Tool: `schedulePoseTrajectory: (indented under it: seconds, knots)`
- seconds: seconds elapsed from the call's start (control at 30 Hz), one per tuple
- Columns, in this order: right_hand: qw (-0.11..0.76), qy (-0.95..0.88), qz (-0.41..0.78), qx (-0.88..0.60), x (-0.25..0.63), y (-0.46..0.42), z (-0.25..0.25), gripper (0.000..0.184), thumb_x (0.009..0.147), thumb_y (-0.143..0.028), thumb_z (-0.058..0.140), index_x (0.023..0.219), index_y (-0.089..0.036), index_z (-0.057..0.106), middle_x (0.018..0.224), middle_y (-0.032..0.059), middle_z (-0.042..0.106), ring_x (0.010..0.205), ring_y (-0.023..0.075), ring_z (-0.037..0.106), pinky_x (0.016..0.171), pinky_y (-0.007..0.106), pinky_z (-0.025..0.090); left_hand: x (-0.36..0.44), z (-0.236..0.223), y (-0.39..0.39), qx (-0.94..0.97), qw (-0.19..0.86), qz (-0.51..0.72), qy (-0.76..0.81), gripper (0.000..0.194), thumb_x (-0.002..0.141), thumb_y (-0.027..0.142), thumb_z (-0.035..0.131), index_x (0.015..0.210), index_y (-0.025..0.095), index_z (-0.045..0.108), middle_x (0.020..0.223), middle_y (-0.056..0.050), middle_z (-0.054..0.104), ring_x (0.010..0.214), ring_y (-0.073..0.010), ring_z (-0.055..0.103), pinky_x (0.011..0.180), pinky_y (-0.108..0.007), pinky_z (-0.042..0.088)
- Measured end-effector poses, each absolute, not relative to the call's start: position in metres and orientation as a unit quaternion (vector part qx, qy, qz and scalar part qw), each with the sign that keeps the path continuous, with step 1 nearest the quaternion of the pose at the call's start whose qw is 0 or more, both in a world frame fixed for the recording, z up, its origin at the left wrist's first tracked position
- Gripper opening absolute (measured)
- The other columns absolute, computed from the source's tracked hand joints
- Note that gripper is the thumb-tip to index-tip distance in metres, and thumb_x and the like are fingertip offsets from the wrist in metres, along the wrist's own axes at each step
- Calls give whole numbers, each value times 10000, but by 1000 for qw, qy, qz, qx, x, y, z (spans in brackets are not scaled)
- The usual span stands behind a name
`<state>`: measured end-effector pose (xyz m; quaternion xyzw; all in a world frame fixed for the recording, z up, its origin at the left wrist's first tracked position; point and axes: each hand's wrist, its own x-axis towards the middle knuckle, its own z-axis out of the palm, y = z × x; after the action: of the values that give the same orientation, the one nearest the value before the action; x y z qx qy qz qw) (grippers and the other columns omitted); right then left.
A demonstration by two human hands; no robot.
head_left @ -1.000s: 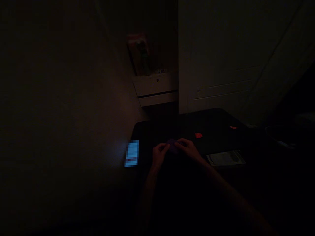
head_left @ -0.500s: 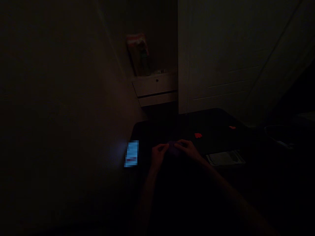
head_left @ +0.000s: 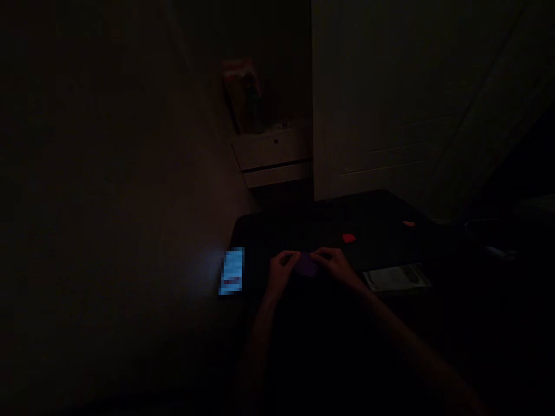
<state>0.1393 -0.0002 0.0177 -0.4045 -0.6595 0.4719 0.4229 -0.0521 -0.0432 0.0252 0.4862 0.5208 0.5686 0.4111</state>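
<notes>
The room is very dark. My left hand (head_left: 281, 271) and my right hand (head_left: 333, 264) meet over a dark table (head_left: 377, 208), both closed on a small purple piece (head_left: 307, 264) held between their fingertips. What the piece is cannot be made out in this light. A lit phone screen (head_left: 233, 271) glows just left of my left hand.
Two small red bits lie on the table beyond my hands, one (head_left: 349, 238) near and one (head_left: 408, 224) farther right. A pale printed sheet (head_left: 396, 278) lies right of my right forearm. A white drawer unit (head_left: 273, 156) and a door (head_left: 390, 98) stand behind.
My hands have shifted only slightly around the purple piece. The picture has grown a little darker.
</notes>
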Motion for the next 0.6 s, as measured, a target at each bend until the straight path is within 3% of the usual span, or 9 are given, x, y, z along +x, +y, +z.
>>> schedulePoseTrajectory:
  seconds: [0.23, 0.37, 0.6]
  knots:
    - [411, -695, 451, -380, 137, -1, 16, 337, 843, -524, 699, 842, -196, 777, 855, 43, 769, 852, 246, 690, 798, 339, 506, -51, 18, -41, 492, 399, 562, 532, 279, 743, 430, 784, 812, 160, 776, 812, -64, 758, 793, -206, 685, 736, -294, 510]
    - [402, -700, 470, -356, 131, -1, 17, 357, 848, -520, 712, 976, -195, 788, 978, 55, 787, 948, 264, 706, 877, 358, 515, -53, 17, -44, 491, 384, 570, 535, 284, 757, 435, 776, 824, 159, 774, 808, -61, 753, 787, -207, 681, 722, -289, 506]
    - [424, -686, 456, -376, 132, -1, 15, 324, 863, -498, 694, 909, -191, 787, 894, 47, 779, 874, 253, 706, 802, 341, 532, -51, 22, -46, 525, 387, 542, 530, 299, 809, 454, 729, 876, 170, 790, 895, -75, 774, 883, -232, 701, 813, -318, 517]
